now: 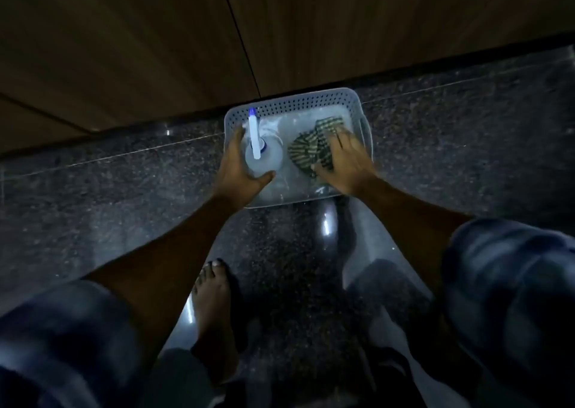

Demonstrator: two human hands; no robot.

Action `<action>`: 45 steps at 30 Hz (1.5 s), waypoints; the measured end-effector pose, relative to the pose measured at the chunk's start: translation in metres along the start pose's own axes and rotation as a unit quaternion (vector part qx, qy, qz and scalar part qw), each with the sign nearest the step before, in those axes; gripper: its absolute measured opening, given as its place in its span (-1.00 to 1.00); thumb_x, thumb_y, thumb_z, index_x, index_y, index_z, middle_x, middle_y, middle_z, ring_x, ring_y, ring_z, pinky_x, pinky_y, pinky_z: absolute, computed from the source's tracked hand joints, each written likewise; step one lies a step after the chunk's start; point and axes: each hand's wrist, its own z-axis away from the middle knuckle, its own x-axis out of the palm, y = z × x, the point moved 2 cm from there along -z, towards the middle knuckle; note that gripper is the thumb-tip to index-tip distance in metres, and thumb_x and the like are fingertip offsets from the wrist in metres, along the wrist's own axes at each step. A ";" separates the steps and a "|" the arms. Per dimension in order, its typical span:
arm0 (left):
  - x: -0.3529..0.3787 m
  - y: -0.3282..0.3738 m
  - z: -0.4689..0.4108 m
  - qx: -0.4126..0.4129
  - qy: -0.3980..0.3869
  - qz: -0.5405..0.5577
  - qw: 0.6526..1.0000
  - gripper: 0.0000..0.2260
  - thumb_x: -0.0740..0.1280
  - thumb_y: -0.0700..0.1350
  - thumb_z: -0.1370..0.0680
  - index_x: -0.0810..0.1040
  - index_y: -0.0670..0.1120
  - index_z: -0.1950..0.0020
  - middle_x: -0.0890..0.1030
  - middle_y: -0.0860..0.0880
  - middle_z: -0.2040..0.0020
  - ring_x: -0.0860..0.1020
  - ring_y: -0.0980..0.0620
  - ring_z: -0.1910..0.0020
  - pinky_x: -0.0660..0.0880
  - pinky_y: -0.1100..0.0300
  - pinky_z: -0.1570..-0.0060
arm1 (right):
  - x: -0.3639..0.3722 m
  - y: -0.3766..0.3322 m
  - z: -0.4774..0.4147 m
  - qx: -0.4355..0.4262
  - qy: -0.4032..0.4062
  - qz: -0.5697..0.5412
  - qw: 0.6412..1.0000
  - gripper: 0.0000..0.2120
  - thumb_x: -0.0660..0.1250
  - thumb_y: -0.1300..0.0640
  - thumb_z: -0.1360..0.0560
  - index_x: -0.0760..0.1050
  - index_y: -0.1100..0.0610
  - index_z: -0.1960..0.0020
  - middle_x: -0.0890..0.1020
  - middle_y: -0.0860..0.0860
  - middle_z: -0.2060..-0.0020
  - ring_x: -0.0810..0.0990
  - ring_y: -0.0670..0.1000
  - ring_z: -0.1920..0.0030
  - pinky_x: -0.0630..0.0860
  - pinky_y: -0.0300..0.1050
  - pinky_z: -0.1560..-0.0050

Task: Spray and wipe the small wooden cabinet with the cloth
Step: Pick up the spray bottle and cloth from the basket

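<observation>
While reaching into basket | left hand grips bottle | right hand spread on cloth

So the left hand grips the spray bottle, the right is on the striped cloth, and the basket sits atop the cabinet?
No. The head view shows the basket on the stone floor, in front of the wooden cabinet. Left hand on spray bottle and right hand on striped cloth are correct.

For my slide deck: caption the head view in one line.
Left hand grips the spray bottle while right hand touches the striped cloth in a plastic basket.
</observation>
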 end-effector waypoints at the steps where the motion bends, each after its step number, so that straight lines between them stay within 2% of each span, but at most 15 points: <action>1: 0.007 -0.006 -0.008 0.011 0.015 -0.001 1.000 0.01 0.65 -0.04 -0.41 0.11 -0.13 -0.69 0.30 -0.09 -0.65 0.31 -0.05 -0.60 0.34 0.02 -0.54 | 0.011 0.000 -0.008 -0.012 -0.009 0.002 1.000 -0.15 0.24 -0.32 -0.50 0.08 0.11 -0.61 0.16 0.17 -0.58 0.17 0.23 -0.55 0.18 0.21 -0.53; 5: 0.026 -0.020 -0.034 0.005 0.063 0.002 0.998 -0.13 0.61 0.00 -0.42 0.25 -0.11 -0.63 0.51 -0.06 -0.46 0.51 -0.01 -0.41 0.50 0.01 -0.41 | 0.038 0.001 -0.035 -0.019 -0.031 0.041 0.998 -0.12 0.18 -0.42 -0.46 0.04 0.00 -0.61 0.05 0.07 -0.62 0.07 0.21 -0.58 0.02 0.28 -0.54; 7: 0.031 -0.022 -0.041 0.017 0.098 0.011 0.995 -0.24 0.59 -0.01 -0.44 0.35 -0.13 -0.56 0.60 0.01 -0.22 0.58 0.12 -0.17 0.56 0.12 -0.25 | 0.048 0.005 -0.045 -0.019 -0.047 0.055 0.997 -0.04 0.13 -0.52 -0.40 -0.01 -0.04 -0.62 -0.01 0.06 -0.63 0.01 0.23 -0.59 -0.04 0.35 -0.52; 9: 0.033 -0.024 -0.048 0.033 0.123 0.016 0.992 -0.35 0.57 -0.01 -0.46 0.44 -0.17 -0.47 0.57 0.11 0.01 0.56 0.29 0.07 0.56 0.26 -0.05 | 0.059 0.014 -0.048 -0.012 -0.078 0.061 0.995 0.06 0.08 -0.61 -0.35 -0.10 -0.05 -0.64 -0.11 0.07 -0.63 -0.08 0.26 -0.60 -0.09 0.39 -0.52; 13: 0.038 -0.026 -0.057 0.054 0.141 0.009 0.989 -0.50 0.56 0.07 -0.48 0.54 -0.22 -0.24 0.57 0.00 0.11 0.51 0.23 0.19 0.50 0.39 0.05 | 0.075 0.019 -0.044 -0.013 -0.063 0.080 0.995 0.06 0.01 -0.61 -0.39 -0.17 -0.01 -0.65 -0.16 0.10 -0.63 -0.16 0.26 -0.60 -0.12 0.34 -0.54; 15: 0.041 -0.025 -0.061 0.050 0.128 0.010 0.990 -0.57 0.56 0.02 -0.50 0.53 -0.22 -0.19 0.56 -0.08 0.16 0.51 0.24 0.23 0.44 0.47 0.09 | 0.077 0.019 -0.043 -0.020 -0.044 0.078 0.996 -0.02 0.01 -0.55 -0.45 -0.15 0.00 -0.65 -0.12 0.12 -0.63 -0.13 0.28 -0.60 -0.09 0.32 -0.55; 19: 0.049 -0.017 -0.065 0.018 0.108 0.049 0.993 -0.71 0.44 -0.22 -0.51 0.50 -0.26 -0.18 0.59 -0.22 0.11 0.55 0.12 0.19 0.50 0.28 0.05 | 0.080 0.017 -0.046 -0.024 -0.033 0.063 0.997 -0.25 0.12 -0.21 -0.63 -0.12 0.05 -0.65 -0.14 0.13 -0.63 -0.17 0.28 -0.60 -0.11 0.25 -0.56; 23: 0.046 0.005 -0.063 0.034 0.101 0.067 0.992 -0.60 0.37 -0.32 -0.52 0.49 -0.17 -0.36 0.57 -0.08 0.07 0.54 0.29 0.16 0.42 0.48 0.03 | 0.064 0.018 -0.049 -0.017 -0.059 -0.023 0.998 -0.11 0.42 0.11 -0.52 -0.07 0.18 -0.64 -0.10 0.13 -0.63 -0.19 0.19 -0.61 -0.14 0.02 -0.55; 25: 0.042 0.021 -0.062 0.036 0.102 0.059 0.992 -0.50 0.37 -0.29 -0.53 0.44 -0.17 -0.48 0.59 -0.03 0.06 0.54 0.22 0.17 0.46 0.40 0.06 | 0.048 0.020 -0.048 -0.010 -0.057 -0.078 0.995 -0.17 0.38 0.20 -0.54 -0.04 0.21 -0.64 -0.04 0.14 -0.63 -0.14 0.14 -0.62 -0.14 -0.06 -0.58; 28: 0.028 0.059 -0.058 0.043 0.112 0.034 0.992 -0.43 0.36 -0.20 -0.52 0.40 -0.06 -0.55 0.52 0.10 0.20 0.48 0.09 0.26 0.55 0.13 0.15 | 0.008 0.016 -0.044 0.019 -0.034 -0.113 0.993 -0.16 0.40 0.25 -0.49 0.01 0.22 -0.63 0.05 0.15 -0.62 -0.04 0.13 -0.62 -0.03 0.00 -0.60; 31: 0.003 0.115 -0.049 0.048 0.119 0.027 0.991 -0.45 0.35 -0.26 -0.51 0.43 -0.06 -0.52 0.48 0.08 0.24 0.45 0.06 0.31 0.49 0.24 0.22 | -0.057 0.004 -0.035 0.009 -0.003 -0.131 0.991 -0.22 0.39 0.29 -0.47 0.11 0.26 -0.59 0.11 0.19 -0.59 0.05 0.16 -0.60 0.04 -0.04 -0.58; 35: -0.042 0.198 -0.029 0.091 0.146 0.051 0.984 -0.52 0.33 -0.19 -0.45 0.51 -0.08 -0.39 0.52 -0.01 0.22 0.54 -0.12 0.25 0.59 -0.08 0.12 | -0.162 -0.017 -0.007 -0.032 0.066 -0.149 0.986 -0.41 0.23 0.33 -0.55 0.19 0.31 -0.56 0.20 0.27 -0.55 0.13 0.21 -0.57 0.01 -0.11 -0.55; 38: -0.080 0.271 -0.003 0.116 0.162 0.041 0.979 -0.61 0.31 -0.03 -0.43 0.55 0.01 -0.25 0.48 0.05 0.32 0.56 -0.24 0.24 0.58 -0.12 0.15 | -0.244 -0.028 0.028 -0.044 0.134 -0.162 0.977 -0.44 0.19 0.33 -0.56 0.22 0.26 -0.55 0.27 0.26 -0.53 0.23 0.22 -0.54 0.15 0.01 -0.56; 42: -0.130 0.368 0.040 0.160 0.184 0.032 0.969 -0.70 0.31 0.05 -0.44 0.53 0.08 -0.15 0.49 0.07 0.37 0.56 -0.17 0.29 0.57 -0.09 0.19 | -0.363 -0.044 0.098 -0.024 0.246 -0.278 0.928 -0.53 0.14 0.25 -0.63 0.26 0.16 -0.54 0.48 0.16 -0.39 0.50 0.11 -0.34 0.41 -0.09 -0.38; 45: -0.158 0.434 0.071 0.192 0.198 0.064 0.959 -0.71 0.32 0.00 -0.45 0.55 0.04 -0.17 0.48 0.07 0.37 0.52 -0.10 0.33 0.59 -0.13 0.19 | -0.438 -0.053 0.166 0.049 0.323 -0.508 0.797 -0.66 0.14 0.20 -0.67 0.35 0.08 -0.44 0.64 0.05 -0.01 0.64 -0.02 0.20 0.62 -0.07 0.16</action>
